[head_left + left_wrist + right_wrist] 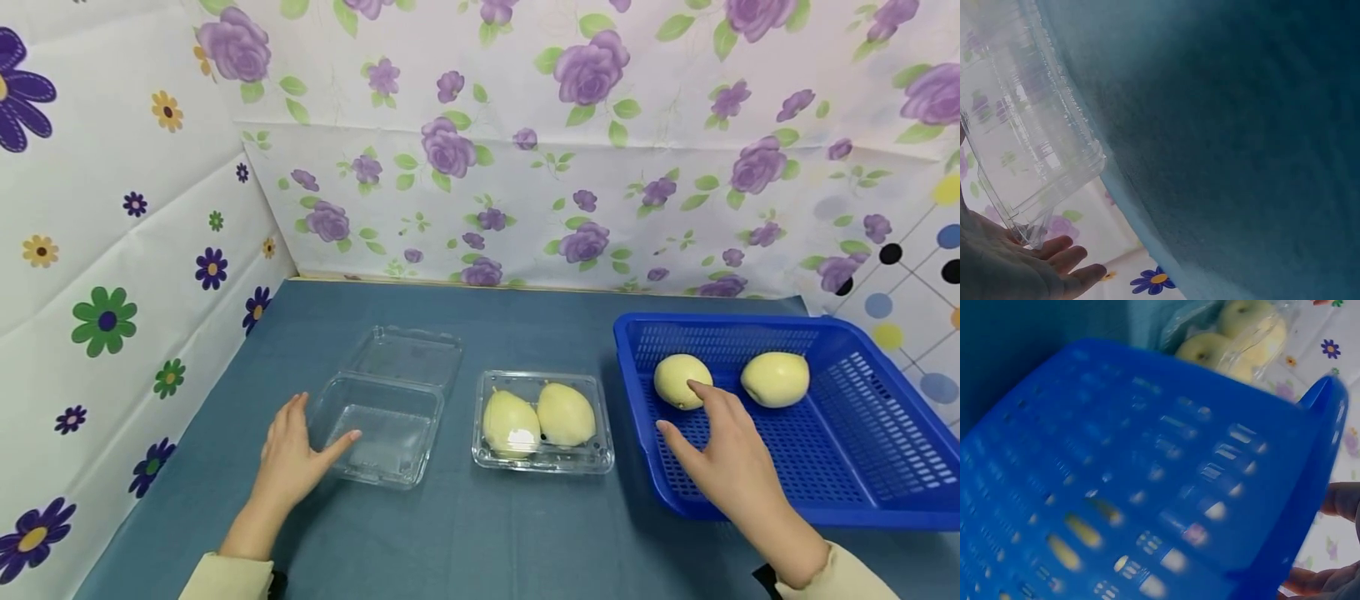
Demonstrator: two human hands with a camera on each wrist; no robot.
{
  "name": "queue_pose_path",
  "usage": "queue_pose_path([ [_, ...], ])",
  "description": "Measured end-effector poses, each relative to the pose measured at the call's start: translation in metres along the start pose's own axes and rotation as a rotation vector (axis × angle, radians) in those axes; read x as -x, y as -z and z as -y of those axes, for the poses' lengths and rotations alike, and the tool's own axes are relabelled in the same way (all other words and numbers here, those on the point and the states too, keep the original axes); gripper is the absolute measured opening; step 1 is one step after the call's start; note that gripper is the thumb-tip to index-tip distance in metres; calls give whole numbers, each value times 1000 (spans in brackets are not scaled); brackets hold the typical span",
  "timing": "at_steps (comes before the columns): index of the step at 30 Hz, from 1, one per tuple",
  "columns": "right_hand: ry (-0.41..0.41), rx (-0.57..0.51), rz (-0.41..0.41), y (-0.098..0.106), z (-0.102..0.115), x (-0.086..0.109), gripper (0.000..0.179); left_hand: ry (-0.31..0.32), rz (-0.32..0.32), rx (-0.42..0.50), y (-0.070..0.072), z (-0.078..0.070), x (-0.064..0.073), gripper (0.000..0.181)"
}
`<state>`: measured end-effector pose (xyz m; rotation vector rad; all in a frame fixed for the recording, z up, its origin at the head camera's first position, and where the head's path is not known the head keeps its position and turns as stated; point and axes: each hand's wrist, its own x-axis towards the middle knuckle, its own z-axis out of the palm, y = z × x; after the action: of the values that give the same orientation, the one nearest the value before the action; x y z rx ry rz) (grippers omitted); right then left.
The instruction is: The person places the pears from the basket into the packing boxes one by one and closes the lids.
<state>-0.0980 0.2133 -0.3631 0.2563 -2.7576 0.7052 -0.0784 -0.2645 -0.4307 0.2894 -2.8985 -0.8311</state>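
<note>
My left hand (288, 454), thumb and fingers spread apart, is at the left side of a clear plastic clamshell box (386, 429) whose lid (408, 358) is folded back. In the left wrist view the fingers (1069, 259) extend beside that box (1041, 125); whether they touch it I cannot tell. My right hand (731, 458) hovers over a blue perforated basket (652, 475), thumb and fingers apart, close to a pale yellow pear (678, 379). A second pear (776, 379) lies to its right in the basket. Neither hand holds anything.
Between the hands stands a closed clear box (480, 454) with two pears (567, 414) inside. A blue-grey cloth (517, 533) covers the table. Flower-printed sheets (450, 217) rise behind it and on the left.
</note>
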Motion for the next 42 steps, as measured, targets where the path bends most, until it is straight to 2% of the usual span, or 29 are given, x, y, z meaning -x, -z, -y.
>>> queue_pose_path([
  [9,-14,50,50,2,-16,-6,67,29,94,12,0,0,1,109],
  [15,-19,58,66,5,-27,-11,71,23,128,10,-1,0,2,113],
  [21,-16,62,48,8,-35,-19,70,2,143,-8,-2,-2,3,120],
  [29,-42,88,92,9,-48,-31,70,-21,145,-25,-5,-2,5,125],
  [36,-29,88,88,11,-55,-36,73,-19,177,-23,-7,-6,9,129],
  [42,-50,98,163,16,-60,-44,81,-16,183,-21,-8,-9,11,130],
])
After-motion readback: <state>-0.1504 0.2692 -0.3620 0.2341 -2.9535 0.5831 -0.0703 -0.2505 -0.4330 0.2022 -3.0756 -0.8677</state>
